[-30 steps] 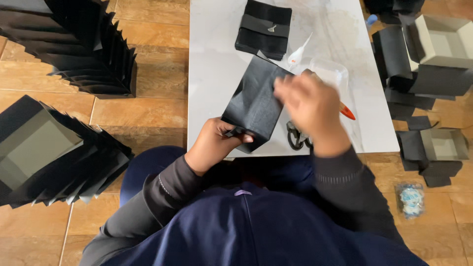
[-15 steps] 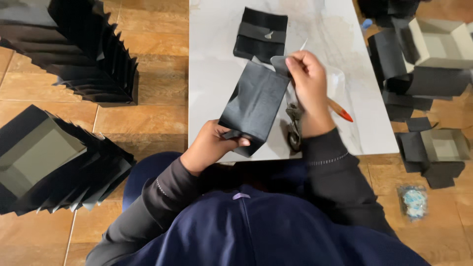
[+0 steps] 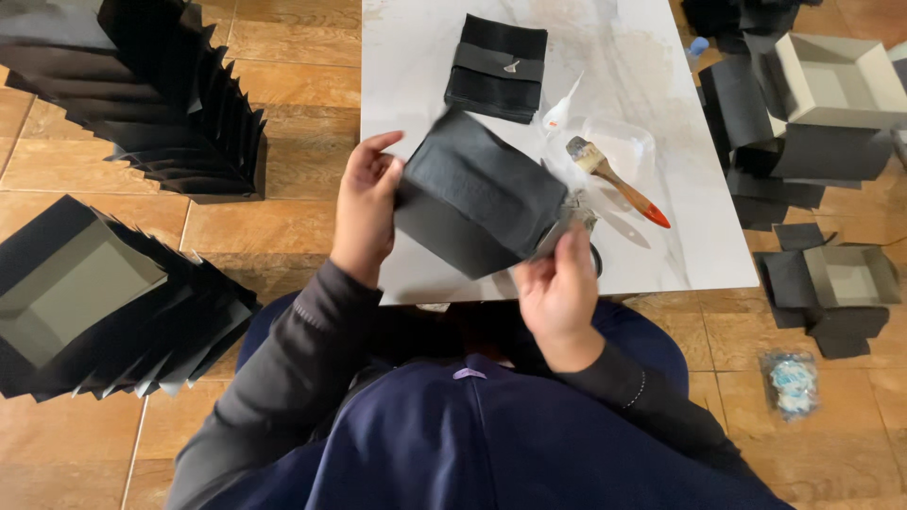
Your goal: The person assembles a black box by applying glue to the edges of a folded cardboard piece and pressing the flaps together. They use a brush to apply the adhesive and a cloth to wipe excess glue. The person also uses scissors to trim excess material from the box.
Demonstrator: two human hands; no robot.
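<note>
I hold a black box-shaped piece point(image 3: 477, 203) over the near edge of a white marble table point(image 3: 416, 66). My left hand point(image 3: 366, 203) grips its left end, fingers spread along the side. My right hand point(image 3: 557, 283) pinches its right lower corner, where a grey inner flap shows. A paintbrush point(image 3: 619, 181) with a wooden and orange handle lies on the table just right of the piece, beside a clear plastic sheet point(image 3: 614, 142). A stack of folded black pieces point(image 3: 498, 68) lies farther back on the table.
Fanned stacks of black flat boxes stand on the tiled floor at left point(image 3: 170, 104) and lower left point(image 3: 104, 302). Assembled grey-lined boxes point(image 3: 831, 85) and black scraps point(image 3: 841, 293) lie at right. A small plastic packet point(image 3: 792, 382) rests on the floor.
The black piece has been turned and lifted toward me. My right hand moved from its top edge down to its lower right corner. My left hand shifted up to its left end. The brush now lies uncovered.
</note>
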